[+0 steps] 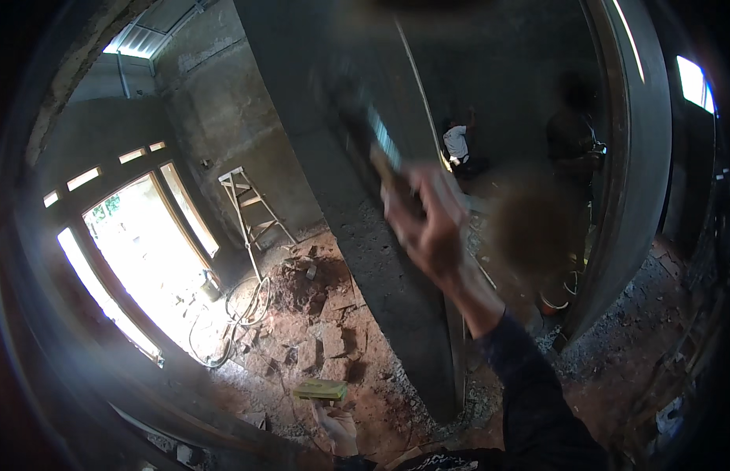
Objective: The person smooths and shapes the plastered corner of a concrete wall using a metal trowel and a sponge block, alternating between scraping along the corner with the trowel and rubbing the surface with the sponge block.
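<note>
- Evidently, the step in hand was working the grey plastered wall (380,275) with a motion-blurred, trowel-like tool (385,143); doing it well likely called for even pressure, a shallow tool angle and long, overlapping strokes.
- Holding the yellow-green rectangular slab (320,390), perhaps a float, level probably mattered too; whether it carried anything could not be told.
- The trowel-like tool extended up and left from the right hand (437,228), at upper centre of the frame, its handle wrapped by curled fingers; contact with the wall could not be told.
- The slab sat directly above the left hand (336,428), at lower centre of the frame, apparently gripped from beneath, finger closure partly hidden.
</note>
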`<act>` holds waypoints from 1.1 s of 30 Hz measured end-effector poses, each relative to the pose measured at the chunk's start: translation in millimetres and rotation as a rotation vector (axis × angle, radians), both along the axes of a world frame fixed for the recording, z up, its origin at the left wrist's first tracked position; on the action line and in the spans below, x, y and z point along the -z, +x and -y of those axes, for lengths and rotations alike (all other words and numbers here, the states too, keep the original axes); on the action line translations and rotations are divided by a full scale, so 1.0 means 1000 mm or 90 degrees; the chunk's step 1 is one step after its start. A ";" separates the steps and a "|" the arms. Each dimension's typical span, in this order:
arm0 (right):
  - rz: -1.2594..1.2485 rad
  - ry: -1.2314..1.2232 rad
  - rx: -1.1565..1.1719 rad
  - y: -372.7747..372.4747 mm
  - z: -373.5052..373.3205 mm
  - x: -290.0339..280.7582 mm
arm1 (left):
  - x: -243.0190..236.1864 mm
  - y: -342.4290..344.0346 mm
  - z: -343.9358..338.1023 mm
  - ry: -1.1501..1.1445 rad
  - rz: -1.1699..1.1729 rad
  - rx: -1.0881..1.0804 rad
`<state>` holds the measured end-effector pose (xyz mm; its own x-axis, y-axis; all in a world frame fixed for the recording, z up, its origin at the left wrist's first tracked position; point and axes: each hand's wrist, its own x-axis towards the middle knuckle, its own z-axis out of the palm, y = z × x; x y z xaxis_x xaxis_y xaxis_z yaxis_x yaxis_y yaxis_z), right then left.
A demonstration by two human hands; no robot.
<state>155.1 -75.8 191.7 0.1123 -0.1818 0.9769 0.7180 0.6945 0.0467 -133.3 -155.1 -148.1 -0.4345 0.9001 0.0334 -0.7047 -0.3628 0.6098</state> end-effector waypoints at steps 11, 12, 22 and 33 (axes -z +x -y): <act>0.019 -0.045 0.065 0.001 -0.016 -0.020 | 0.008 0.014 0.008 -0.028 0.021 0.046; 0.028 -0.120 0.014 -0.008 -0.005 0.021 | 0.004 0.015 0.012 -0.029 0.041 0.047; -0.123 -0.572 -0.382 -0.027 0.107 0.229 | -0.043 0.036 0.025 0.000 0.017 0.606; 0.107 -0.660 -0.440 -0.003 0.134 0.308 | -0.045 -0.022 0.058 -0.024 0.076 0.583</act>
